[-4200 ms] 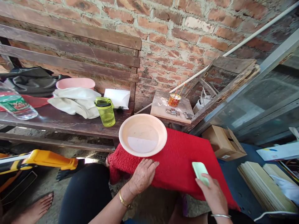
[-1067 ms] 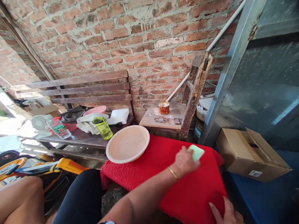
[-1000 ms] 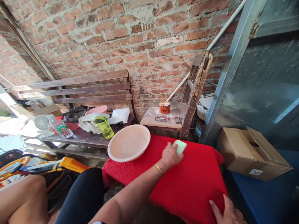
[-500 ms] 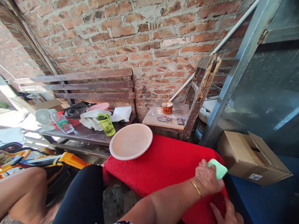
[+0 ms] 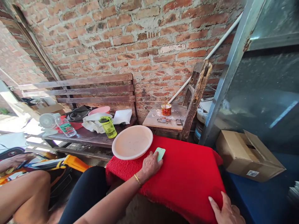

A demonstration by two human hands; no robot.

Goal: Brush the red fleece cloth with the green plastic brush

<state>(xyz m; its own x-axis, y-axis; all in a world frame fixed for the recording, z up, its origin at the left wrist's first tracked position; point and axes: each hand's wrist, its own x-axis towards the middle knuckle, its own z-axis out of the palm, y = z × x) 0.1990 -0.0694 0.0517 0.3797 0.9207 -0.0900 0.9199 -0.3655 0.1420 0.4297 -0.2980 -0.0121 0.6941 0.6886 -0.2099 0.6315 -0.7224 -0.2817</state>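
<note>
My left hand [image 5: 151, 165], with a gold bracelet at the wrist, is closed on a flat mint-green piece with rounded corners [image 5: 160, 153]. Its exact kind I cannot make out. The piece is over the red cloth [image 5: 187, 168], just right of a pale pink basin [image 5: 132, 142] at the cloth's far left corner. At the bottom right, my right hand [image 5: 227, 211] rests on the near right edge of the cloth, fingers apart and holding nothing visible.
A cardboard box [image 5: 249, 155] stands right of the cloth. Behind are a small stool-like seat [image 5: 151, 119] with an incense pot [image 5: 166, 109] and padlocks, and a wooden bench [image 5: 88, 138] with a green bottle [image 5: 108, 127]. Another person's hand [image 5: 16, 161] is at left.
My left hand has swept left across the cloth with the mint-green piece, from the right end to beside the basin. My right hand stays near the right edge, and the view has shifted slightly.
</note>
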